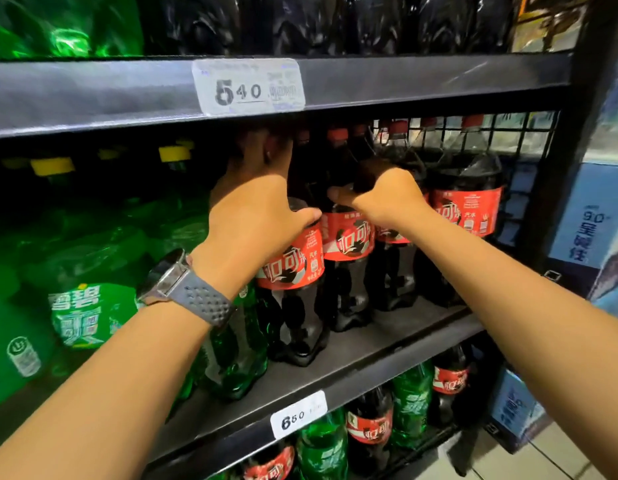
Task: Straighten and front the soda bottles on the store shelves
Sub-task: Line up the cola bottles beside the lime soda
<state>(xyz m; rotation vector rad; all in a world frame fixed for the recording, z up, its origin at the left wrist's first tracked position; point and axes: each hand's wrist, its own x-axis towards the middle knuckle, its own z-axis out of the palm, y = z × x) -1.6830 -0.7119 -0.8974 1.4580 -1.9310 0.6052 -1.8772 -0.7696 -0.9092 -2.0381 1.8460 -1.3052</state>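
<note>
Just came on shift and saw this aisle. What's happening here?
A person is fronting cola on the middle shelf. The left hand grips the shoulder of the front cola bottle; the right hand grips the next cola bottle. Both stand on the shelf, green bottles to their left.

A white price tag (248, 86) marked 5 40 is stuck to the front edge of the upper shelf (92, 95), and a smaller white tag (298, 414) marked 6 50 sits on the edge of the lower shelf (369, 382). At far right stands a blue carton (584, 216) with white print, with another blue carton (512, 410) lower down on pale floor tiles (550, 455). A watch (169, 278) on a grey perforated strap shows at lower left.
</note>
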